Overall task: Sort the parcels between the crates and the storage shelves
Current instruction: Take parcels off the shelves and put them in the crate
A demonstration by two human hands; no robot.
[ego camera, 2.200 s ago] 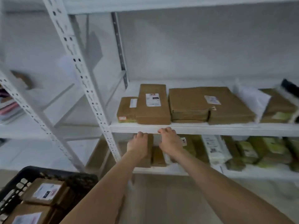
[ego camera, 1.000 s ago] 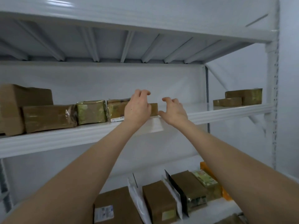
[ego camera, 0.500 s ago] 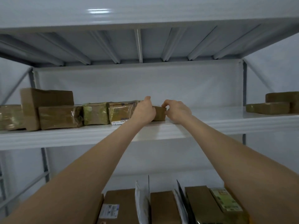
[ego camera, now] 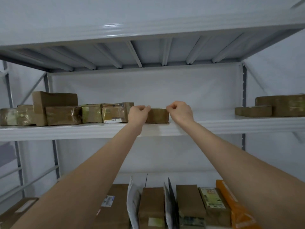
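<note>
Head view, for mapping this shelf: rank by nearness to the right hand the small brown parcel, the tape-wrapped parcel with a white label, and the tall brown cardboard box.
1. Small brown parcel, pinched by the right hand.
2. Tape-wrapped parcel with a white label, farther left.
3. Tall brown cardboard box, far left.

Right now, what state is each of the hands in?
Left hand: curled, gripping the left end of the small parcel.
Right hand: curled, gripping its right end.

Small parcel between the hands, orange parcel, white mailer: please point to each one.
small parcel (ego camera: 157, 115), head view, front face.
orange parcel (ego camera: 232, 206), head view, top side.
white mailer (ego camera: 133, 201), head view, upper part.
</note>
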